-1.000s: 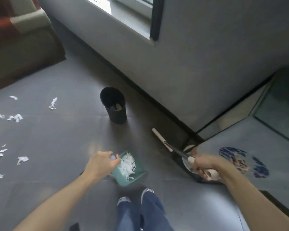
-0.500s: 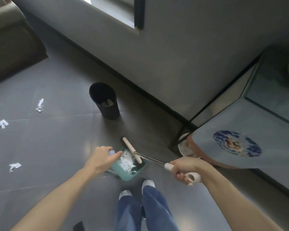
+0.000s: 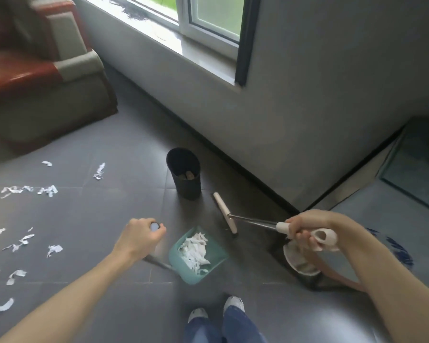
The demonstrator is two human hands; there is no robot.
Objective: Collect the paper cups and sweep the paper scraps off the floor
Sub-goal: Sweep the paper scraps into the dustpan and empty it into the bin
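Gripping the dustpan [image 3: 198,253] handle, left hand [image 3: 139,236] fingers curled — right hand [image 3: 307,231] clenched round the broom [image 3: 255,222], scraps [image 3: 27,240] still on floor

The floor [image 3: 124,149] is of dark grey tiles with a smooth, slightly glossy finish. The scraps [image 3: 195,252] look like thin white paper, torn and crumpled, and they lie in a dustpan [image 3: 217,254] of smooth teal plastic. The broom [image 3: 248,220] has a shiny metal rod and a matt cream plastic grip and head. The bin [image 3: 186,179] is of matt black material. The sofa [image 3: 22,68] has a glossy red-brown leather-like seat and a dull beige side. The wall [image 3: 320,107] is painted matt grey.
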